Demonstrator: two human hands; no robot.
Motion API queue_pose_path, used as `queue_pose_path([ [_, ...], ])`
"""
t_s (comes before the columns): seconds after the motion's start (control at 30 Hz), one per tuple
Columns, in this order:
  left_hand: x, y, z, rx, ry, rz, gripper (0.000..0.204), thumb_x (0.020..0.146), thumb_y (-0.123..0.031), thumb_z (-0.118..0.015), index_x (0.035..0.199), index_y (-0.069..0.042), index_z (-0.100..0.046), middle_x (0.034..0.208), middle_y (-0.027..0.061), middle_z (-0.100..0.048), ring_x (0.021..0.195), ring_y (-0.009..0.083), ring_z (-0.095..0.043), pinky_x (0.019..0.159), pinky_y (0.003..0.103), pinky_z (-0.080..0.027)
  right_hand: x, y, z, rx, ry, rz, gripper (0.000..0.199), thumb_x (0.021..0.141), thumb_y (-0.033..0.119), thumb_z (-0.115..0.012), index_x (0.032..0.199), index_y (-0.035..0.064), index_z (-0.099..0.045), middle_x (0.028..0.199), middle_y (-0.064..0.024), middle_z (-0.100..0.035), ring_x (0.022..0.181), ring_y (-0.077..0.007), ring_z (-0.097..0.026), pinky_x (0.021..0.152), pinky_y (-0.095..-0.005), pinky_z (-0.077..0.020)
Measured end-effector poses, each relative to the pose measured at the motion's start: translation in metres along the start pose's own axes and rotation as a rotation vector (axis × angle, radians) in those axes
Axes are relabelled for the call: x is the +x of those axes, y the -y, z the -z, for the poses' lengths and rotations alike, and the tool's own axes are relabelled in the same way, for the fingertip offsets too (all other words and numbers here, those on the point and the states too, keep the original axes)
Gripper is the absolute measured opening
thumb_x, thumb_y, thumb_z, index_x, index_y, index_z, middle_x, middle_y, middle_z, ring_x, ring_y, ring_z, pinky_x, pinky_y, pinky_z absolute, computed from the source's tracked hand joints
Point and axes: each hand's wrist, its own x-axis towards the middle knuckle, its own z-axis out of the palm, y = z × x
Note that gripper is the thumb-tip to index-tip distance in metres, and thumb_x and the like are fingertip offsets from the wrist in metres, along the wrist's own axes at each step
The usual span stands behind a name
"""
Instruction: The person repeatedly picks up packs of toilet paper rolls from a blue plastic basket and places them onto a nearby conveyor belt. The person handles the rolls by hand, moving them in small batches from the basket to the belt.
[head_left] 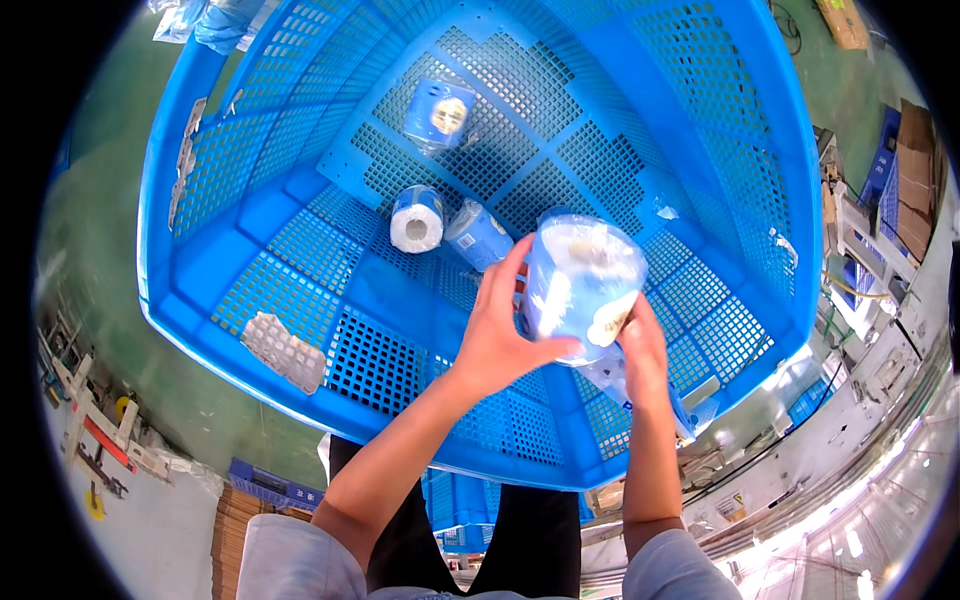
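Both my hands hold a roll wrapped in clear blue-tinted plastic (580, 285) over a big blue mesh crate (250, 215). My left hand (497, 330) grips the roll's left side, thumb under it. My right hand (640, 350) supports its lower right side. On the crate's floor lie a bare white roll (417, 220), a wrapped roll (478, 235) touching it, and a further wrapped roll (440, 112) at the back.
A grey-white perforated piece (285, 352) lies on the crate's near-left wall. Green floor surrounds the crate. Cardboard boxes (915, 175) stand at the right, metal conveyor framing (870, 480) at lower right, and another blue crate (270, 487) by my legs.
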Motion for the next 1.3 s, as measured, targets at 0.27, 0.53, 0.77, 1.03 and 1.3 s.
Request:
queue_pose_path([
  [0.27,0.000,0.015,-0.012,-0.467,-0.092,-0.032,0.100,0.065,-0.042,-0.080,0.141,-0.007,-0.025,0.139,0.0131,-0.026,0.128,0.0251,-0.030,0.105,0.040,-0.028,0.003,-0.019,-0.031,-0.037,-0.096,0.147,0.103,0.070,0.033,-0.077,0.144,0.0040,-0.011,0.134,-0.0191,-0.038,0.122,-0.0287,-0.042,0.102,-0.0392,-0.0349],
  [0.53,-0.001,0.006,-0.007,-0.538,-0.042,0.077,0.073,0.087,-0.031,-0.061,0.143,-0.007,-0.020,0.136,0.0139,-0.035,0.126,0.0227,-0.035,0.105,0.035,-0.029,0.005,-0.010,-0.052,-0.039,-0.224,0.212,0.080,0.080,0.027,-0.069,0.140,-0.0032,-0.025,0.127,-0.0172,-0.047,0.116,-0.0235,-0.047,0.099,-0.0343,-0.0368],
  [0.77,-0.002,0.006,-0.007,-0.284,-0.264,0.036,0.045,0.093,-0.033,-0.052,0.127,-0.003,-0.047,0.115,0.0101,-0.056,0.105,0.0159,-0.053,0.091,0.027,-0.043,0.009,-0.026,-0.045,-0.103,-0.273,0.260,0.047,0.089,0.016,-0.058,0.129,-0.0059,-0.045,0.120,-0.0115,-0.055,0.106,-0.0156,-0.051,0.091,-0.0290,-0.0408],
  [1.03,0.003,0.017,0.001,-0.307,-0.332,0.124,0.024,0.098,-0.018,-0.044,0.105,-0.001,-0.061,0.091,0.0039,-0.064,0.081,0.0070,-0.057,0.071,0.021,-0.047,-0.006,-0.055,-0.015,0.084,-0.307,0.086,0.047,0.094,0.027,-0.050,0.128,-0.0048,-0.043,0.119,-0.0122,-0.055,0.106,-0.0185,-0.054,0.088,-0.0301,-0.0443],
  [1.3,0.003,0.024,0.003,-0.544,-0.190,0.134,0.055,0.097,-0.045,-0.035,0.133,-0.004,-0.039,0.138,0.0123,-0.034,0.128,0.0227,-0.031,0.108,0.033,-0.022,0.000,-0.032,-0.020,0.467,0.068,-0.071,0.075,0.085,0.049,-0.055,0.138,0.0022,-0.031,0.131,-0.0126,-0.048,0.118,-0.0269,-0.049,0.096,-0.0390,-0.0429],
])
